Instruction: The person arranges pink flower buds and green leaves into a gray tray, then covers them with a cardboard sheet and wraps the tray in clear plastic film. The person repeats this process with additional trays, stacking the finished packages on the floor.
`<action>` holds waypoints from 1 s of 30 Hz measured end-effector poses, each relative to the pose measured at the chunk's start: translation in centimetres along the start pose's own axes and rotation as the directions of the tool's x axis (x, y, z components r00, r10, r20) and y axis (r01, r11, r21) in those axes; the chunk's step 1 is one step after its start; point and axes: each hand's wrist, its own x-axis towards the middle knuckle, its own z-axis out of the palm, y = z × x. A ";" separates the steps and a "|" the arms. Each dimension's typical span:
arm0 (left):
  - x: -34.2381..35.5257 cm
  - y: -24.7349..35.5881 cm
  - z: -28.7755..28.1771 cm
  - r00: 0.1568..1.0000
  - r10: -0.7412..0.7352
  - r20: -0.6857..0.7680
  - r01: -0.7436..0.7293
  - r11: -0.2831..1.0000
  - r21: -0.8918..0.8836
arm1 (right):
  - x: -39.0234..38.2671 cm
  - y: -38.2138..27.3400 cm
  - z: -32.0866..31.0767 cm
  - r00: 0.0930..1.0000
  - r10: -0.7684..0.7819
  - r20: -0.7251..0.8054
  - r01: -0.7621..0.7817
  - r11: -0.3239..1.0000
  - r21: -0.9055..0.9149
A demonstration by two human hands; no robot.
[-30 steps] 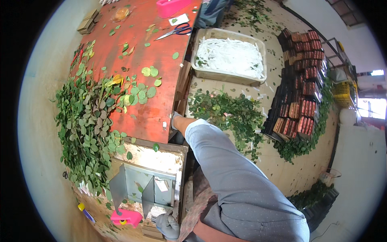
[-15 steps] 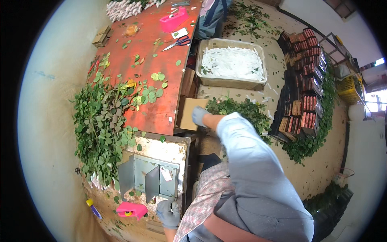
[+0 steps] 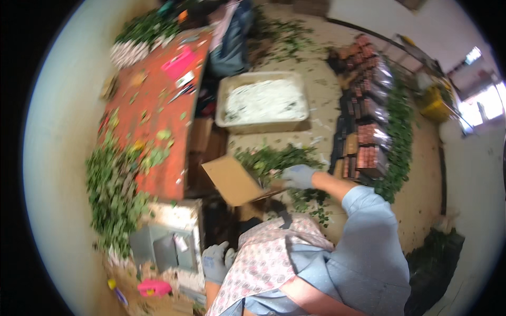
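Observation:
A folded piece of brown cardboard [image 3: 232, 180] is tilted beside the table's right side. My right hand [image 3: 299, 176], in a grey glove, grips its right-hand flap, with the arm reaching out from the right. My left hand [image 3: 215, 262], also gloved in grey, is low by the near table corner, next to my patterned apron. Its fingers are loosely bent and a little apart, with nothing seen in them. Close to it, a grey metal tray-like frame with raised flaps [image 3: 166, 247] sits on the near end of the table.
Leafy rose stems [image 3: 113, 200] lie along the left of the red tabletop [image 3: 158, 100]. Scissors [image 3: 182, 92] and a pink tape dispenser [image 3: 179, 62] are farther back. A beige tub [image 3: 263, 126] holds white strips. More greenery [image 3: 284, 158] and stacked wrapped bundles [image 3: 371, 142] stand on the floor.
The cardboard has come nearer, tilting and partly unfolding, with my right hand now at its right-hand flap. The whole view has swung, so the table appears farther left. My left hand stays near the table corner.

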 end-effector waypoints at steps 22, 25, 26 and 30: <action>27.9 4.9 -8.3 0.979 0.128 0.157 0.022 0.703 -0.711 | 2.1 -17.6 3.0 0.675 -0.690 -0.261 0.621 0.722 -0.304; 24.7 6.1 -7.3 0.986 0.130 0.103 -0.057 0.849 -0.525 | -2.1 -16.5 -1.7 0.799 -0.529 -0.286 0.494 0.849 -0.189; 23.1 6.4 -6.6 0.991 0.069 0.113 -0.009 0.886 -0.464 | -3.9 -15.7 -3.4 0.775 -0.486 -0.404 0.485 0.867 -0.113; 15.8 3.7 -2.5 0.942 0.298 0.157 -0.283 0.953 -0.111 | -7.1 -14.3 -9.5 0.214 -0.202 -0.956 0.406 0.908 -0.102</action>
